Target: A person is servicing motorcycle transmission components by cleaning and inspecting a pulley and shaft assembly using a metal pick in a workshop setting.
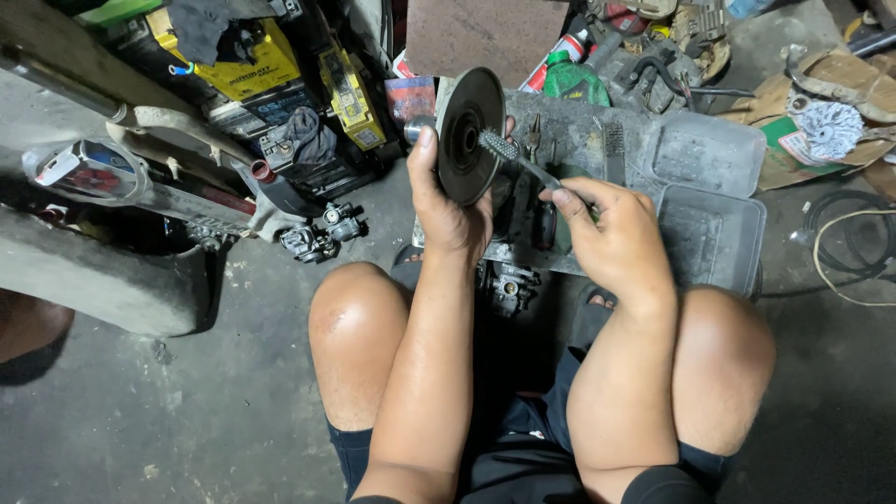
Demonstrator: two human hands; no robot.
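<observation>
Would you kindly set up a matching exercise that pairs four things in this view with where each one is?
Things:
1. round metal disc
2. wire brush
3. grey plastic tray
4. black coiled cable

Places:
A. on the floor at far right
B. held upright in the left hand
C. in front of the right knee
D. gripped in the right hand, bristles at the disc

Pairs: 1-B, 2-D, 3-C, 4-A

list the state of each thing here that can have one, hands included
left hand: closed on the metal disc
metal disc: held up on edge, dark and grimy
right hand: closed on the wire brush handle
wire brush: bristle end against the disc face
grey plastic tray: open, dirty
second wire brush: lying unused on the board
carburettor: lying on the floor
</observation>
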